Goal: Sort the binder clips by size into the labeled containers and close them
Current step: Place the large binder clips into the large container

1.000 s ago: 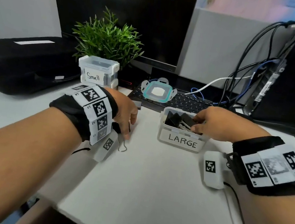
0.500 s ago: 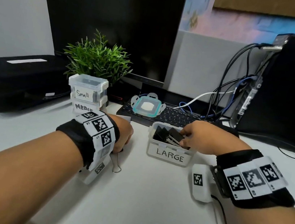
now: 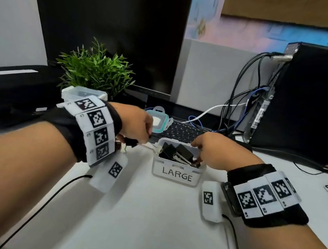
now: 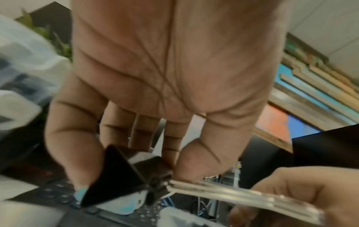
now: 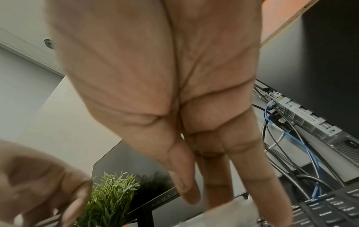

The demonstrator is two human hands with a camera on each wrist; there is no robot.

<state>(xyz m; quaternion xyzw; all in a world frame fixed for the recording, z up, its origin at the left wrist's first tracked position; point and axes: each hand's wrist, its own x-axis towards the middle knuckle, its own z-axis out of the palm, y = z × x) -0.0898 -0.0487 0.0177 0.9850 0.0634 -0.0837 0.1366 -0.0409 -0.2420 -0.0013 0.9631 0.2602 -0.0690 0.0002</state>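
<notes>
Now left hand [image 4: 155, 86] pinches binder clip [image 4: 124, 178] beside LARGE container [image 3: 177, 173]; right hand [image 3: 216, 150] open.

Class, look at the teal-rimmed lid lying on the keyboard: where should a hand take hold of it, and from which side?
Probably by the near long rim of the lid, coming from above and the front. It lies flat on the keyboard, so only its edges offer the fingers a pinch; the small end tabs look like hinged latches.
</notes>
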